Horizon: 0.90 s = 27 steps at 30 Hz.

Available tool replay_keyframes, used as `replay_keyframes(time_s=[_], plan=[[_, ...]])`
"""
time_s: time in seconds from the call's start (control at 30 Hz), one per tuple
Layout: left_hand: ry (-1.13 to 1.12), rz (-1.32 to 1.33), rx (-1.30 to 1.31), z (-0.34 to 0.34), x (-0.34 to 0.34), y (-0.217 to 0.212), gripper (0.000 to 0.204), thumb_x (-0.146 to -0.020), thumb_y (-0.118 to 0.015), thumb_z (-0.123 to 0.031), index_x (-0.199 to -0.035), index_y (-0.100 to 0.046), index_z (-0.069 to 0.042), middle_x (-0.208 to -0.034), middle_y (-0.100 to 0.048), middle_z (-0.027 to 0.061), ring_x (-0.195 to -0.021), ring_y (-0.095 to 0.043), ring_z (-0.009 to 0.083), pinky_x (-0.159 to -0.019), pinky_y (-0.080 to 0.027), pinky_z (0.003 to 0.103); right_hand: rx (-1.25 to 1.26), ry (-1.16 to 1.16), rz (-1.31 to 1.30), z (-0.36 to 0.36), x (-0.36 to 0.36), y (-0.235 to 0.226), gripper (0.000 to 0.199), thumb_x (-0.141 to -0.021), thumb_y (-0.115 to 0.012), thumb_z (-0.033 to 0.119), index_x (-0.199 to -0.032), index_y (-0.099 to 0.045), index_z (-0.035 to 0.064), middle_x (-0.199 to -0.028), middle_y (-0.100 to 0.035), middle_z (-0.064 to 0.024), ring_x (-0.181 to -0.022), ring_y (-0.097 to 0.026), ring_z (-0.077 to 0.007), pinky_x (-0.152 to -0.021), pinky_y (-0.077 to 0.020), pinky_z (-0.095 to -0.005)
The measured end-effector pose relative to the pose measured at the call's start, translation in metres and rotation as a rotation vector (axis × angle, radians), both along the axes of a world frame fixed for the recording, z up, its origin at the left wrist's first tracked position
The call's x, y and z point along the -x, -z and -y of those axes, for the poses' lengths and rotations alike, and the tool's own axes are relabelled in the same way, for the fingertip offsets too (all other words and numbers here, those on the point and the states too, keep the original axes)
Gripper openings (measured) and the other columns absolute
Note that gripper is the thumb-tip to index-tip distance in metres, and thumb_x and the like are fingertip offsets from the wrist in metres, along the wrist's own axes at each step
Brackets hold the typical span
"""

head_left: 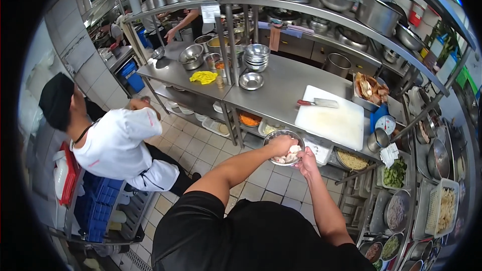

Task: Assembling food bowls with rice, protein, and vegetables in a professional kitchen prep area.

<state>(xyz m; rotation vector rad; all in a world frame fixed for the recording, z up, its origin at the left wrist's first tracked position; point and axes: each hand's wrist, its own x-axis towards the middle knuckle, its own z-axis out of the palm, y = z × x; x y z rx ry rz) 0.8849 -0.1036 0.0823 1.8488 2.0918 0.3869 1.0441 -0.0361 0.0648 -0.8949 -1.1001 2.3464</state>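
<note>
A round metal bowl (273, 137) is held in front of me, just off the near edge of the steel counter. Pale pieces of what looks like raw meat (290, 157) lie inside it. My right hand (307, 161) grips the bowl's right rim, its thumb towards the inside. Into the bowl reaches my left hand (282, 144), with its fingers curled down among the pieces; the fingertips are hidden. Beyond the bowl, a white cutting board (329, 120) rests on the counter, and a cleaver with a red handle (319, 103) lies across its far edge.
Stacked metal bowls (256, 55) and a yellow cloth (204, 77) sit on the steel counter (281, 83). A tray of browned meat (370, 90) stands at its right end. To my left is a co-worker in a white shirt (118, 143). Food containers (396, 173) line my right.
</note>
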Motion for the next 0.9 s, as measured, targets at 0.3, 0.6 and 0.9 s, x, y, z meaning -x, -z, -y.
replay_keyframes(time_s=[0.3, 0.6, 0.9], plan=[[0.024, -0.076, 0.233, 0.065, 0.070, -0.015, 0.065, -0.069, -0.079, -0.027, -0.128, -0.054, -0.017, -0.127, -0.053, 0.0247, -0.113, -0.058, 0.0443, -0.094, -0.050, 0.048, -0.038, -0.028, -0.073, 0.045, 0.060, 0.008, 0.027, -0.076, -0.049, -0.006, -0.100, -0.047, 0.0077, -0.075, -0.063, -0.0104, -0.044, -0.059, -0.0189, -0.030, -0.0466, -0.0273], [0.271, -0.032, 0.092, 0.073, 0.111, -0.012, 0.037, -0.078, -0.064, -0.009, -0.115, -0.060, -0.003, -0.102, -0.067, 0.0237, -0.095, -0.065, 0.0401, -0.081, -0.052, 0.045, -0.081, 0.131, 0.008, 0.068, 0.082, 0.001, 0.027, -0.075, -0.049, -0.008, -0.097, -0.045, 0.0065, -0.068, -0.058, -0.0086, -0.039, -0.055, -0.0178, -0.029, -0.0450, -0.0280], [-0.045, 0.203, -0.119, 0.102, 0.139, -0.035, 0.062, -0.067, -0.084, -0.034, -0.118, -0.060, -0.008, -0.122, -0.058, 0.0225, -0.112, -0.057, 0.0392, -0.092, -0.047, 0.046, -0.136, 0.113, -0.003, 0.089, 0.103, -0.032, 0.023, -0.076, -0.050, -0.007, -0.092, -0.046, 0.0080, -0.068, -0.059, -0.0092, -0.038, -0.054, -0.0191, -0.027, -0.0428, -0.0282]])
